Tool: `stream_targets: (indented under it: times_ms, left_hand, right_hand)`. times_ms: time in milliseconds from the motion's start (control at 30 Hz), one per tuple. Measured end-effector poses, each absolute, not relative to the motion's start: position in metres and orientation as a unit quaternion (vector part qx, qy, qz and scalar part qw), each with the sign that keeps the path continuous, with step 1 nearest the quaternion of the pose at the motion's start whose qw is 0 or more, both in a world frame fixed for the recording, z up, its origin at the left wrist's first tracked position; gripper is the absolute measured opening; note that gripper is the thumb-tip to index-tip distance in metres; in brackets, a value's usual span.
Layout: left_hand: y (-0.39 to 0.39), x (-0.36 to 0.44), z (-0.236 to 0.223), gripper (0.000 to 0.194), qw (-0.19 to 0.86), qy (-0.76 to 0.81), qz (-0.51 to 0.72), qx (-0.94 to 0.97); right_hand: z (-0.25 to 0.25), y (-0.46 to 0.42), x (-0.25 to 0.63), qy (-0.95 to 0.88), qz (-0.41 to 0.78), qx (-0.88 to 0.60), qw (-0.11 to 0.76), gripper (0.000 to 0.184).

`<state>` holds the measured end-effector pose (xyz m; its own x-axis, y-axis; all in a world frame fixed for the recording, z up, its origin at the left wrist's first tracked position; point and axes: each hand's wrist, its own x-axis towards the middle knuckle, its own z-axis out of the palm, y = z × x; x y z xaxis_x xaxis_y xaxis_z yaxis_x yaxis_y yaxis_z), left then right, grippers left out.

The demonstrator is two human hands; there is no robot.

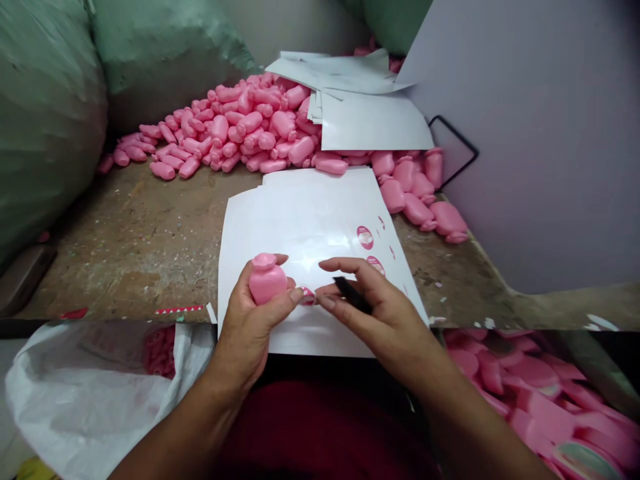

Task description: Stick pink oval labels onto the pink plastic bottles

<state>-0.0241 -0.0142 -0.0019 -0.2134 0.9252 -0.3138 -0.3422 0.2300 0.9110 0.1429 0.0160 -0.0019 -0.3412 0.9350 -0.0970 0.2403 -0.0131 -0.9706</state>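
Note:
My left hand [250,303] is wrapped round a small pink plastic bottle [269,283], its ruffled neck pointing up and away. Between my left thumb and the fingertips of my right hand [383,307] is a small oval pink-and-white sticker [307,296]. A slim black tool [353,293] with an angled tip lies in the right hand; its other end is hidden and its kind cannot be made out. Beneath both hands lies a stack of white sticker sheets [295,220], with a few oval stickers [365,237] left near the right edge.
Many pink bottles [240,127] are heaped at the back, with more sheets [375,120] on top. Green sacks [165,60] stand behind. A pale panel [540,147] borders the right. Below the table edge are a white sack [100,400] and labelled pink pieces [545,393].

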Motion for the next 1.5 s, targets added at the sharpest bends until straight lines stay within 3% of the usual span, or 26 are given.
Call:
stream_targets:
  times_ms: [133,333,500,567,700,800,1000,1500]
  left_hand:
    - [-0.013,-0.024,0.004,0.048,0.582,0.531,0.558,0.26]
    - [-0.012,-0.019,0.001,0.047,0.611,0.507,0.564,0.229]
    - [-0.007,-0.022,-0.009,0.046,0.479,0.577,0.568,0.339]
    - [-0.005,-0.024,-0.008,0.043,0.513,0.562,0.571,0.309]
    - [-0.004,-0.02,0.0,0.034,0.683,0.452,0.544,0.181]
    - [-0.005,-0.014,0.005,0.043,0.741,0.412,0.513,0.132]
    - [-0.005,-0.01,0.005,0.056,0.734,0.421,0.522,0.105]
    - [-0.003,-0.006,0.007,0.054,0.712,0.431,0.548,0.082]
  right_hand:
    - [-0.001,0.021,0.15,-0.596,0.512,-0.502,0.362,0.026]
    - [0.009,0.019,0.142,-0.639,0.52,-0.46,0.331,0.021]
    - [0.006,0.02,0.147,-0.624,0.504,-0.485,0.349,0.02]
    - [0.005,0.021,0.149,-0.596,0.528,-0.487,0.359,0.022]
    - [0.005,0.021,0.144,-0.535,0.604,-0.463,0.366,0.025]
    - [0.004,0.022,0.137,-0.509,0.64,-0.448,0.361,0.024]
    - [-0.001,0.022,0.133,-0.517,0.635,-0.459,0.344,0.023]
    - [-0.01,0.024,0.127,-0.454,0.685,-0.442,0.359,0.026]
